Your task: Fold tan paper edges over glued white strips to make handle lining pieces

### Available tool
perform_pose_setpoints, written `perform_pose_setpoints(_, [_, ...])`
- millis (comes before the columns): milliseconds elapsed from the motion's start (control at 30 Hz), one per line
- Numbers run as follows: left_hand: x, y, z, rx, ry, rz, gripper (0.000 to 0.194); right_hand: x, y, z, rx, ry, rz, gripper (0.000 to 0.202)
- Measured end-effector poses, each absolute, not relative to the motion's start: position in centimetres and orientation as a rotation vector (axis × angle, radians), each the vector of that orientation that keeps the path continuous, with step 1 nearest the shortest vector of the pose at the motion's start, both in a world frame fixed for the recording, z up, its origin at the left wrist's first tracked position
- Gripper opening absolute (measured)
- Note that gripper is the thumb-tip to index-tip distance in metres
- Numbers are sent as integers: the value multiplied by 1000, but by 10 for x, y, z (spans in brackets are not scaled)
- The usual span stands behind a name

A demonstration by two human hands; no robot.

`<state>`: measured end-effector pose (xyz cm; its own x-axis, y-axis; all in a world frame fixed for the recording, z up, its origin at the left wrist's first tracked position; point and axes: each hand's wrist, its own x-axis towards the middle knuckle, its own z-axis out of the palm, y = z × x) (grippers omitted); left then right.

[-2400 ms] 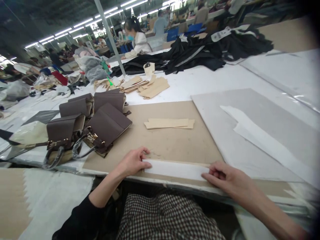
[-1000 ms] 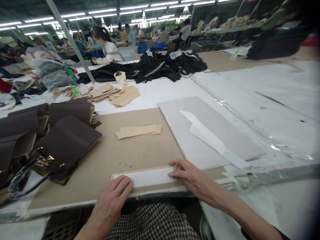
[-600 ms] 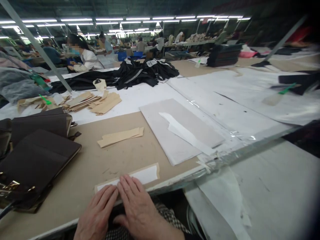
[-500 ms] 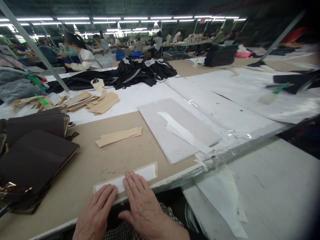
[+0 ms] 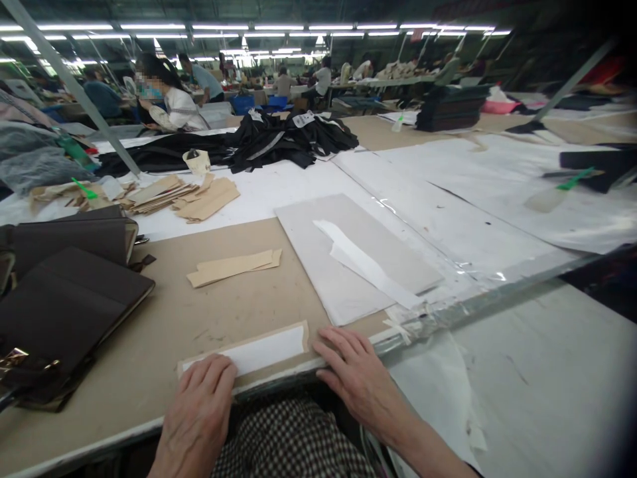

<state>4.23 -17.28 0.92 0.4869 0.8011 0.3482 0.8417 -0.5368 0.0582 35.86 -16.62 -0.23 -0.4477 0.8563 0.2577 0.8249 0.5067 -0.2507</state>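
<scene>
A white strip (image 5: 271,350) on a slightly larger tan backing lies along the near edge of the board-covered table. My left hand (image 5: 202,401) rests over its left end, fingers laid on the strip and its thumb hidden. Just past the right end, my right hand (image 5: 355,368) is at the table edge with its fingers apart, holding nothing. Farther back lie two overlapping tan paper strips (image 5: 233,267). A white curved strip (image 5: 365,262) lies on a pale grey sheet (image 5: 318,265) to the right.
Dark brown leather-like bags (image 5: 74,299) with metal fittings occupy the left. Behind them are tan paper pieces (image 5: 206,199) and a heap of black pieces (image 5: 293,143). A slanted metal pole (image 5: 74,86) rises at left. A co-worker (image 5: 172,99) sits across the table.
My right hand has lifted off the strip and shifted right, beyond its end. My left hand stays at the left end. The view has shifted slightly.
</scene>
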Motion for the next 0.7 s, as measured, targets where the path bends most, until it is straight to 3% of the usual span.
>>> perform_pose_setpoints(100, [86, -164, 16, -2817, -1437, -659, 31, 363, -157, 5, -1356, -2415, 198, 26])
perform_pose_setpoints(267, [138, -148, 11, -2995, -1442, -687, 28, 364, -152, 6, -1336, -2449, 214, 36])
perform_pose_setpoints(467, [142, -146, 1, -2968, -1498, -810, 26, 363, -152, -1, -1369, -2450, 172, 50])
perform_pose_setpoints(700, [139, -155, -2, -2916, -1583, -971, 30, 364, -149, -1, -1375, -2485, 134, 51])
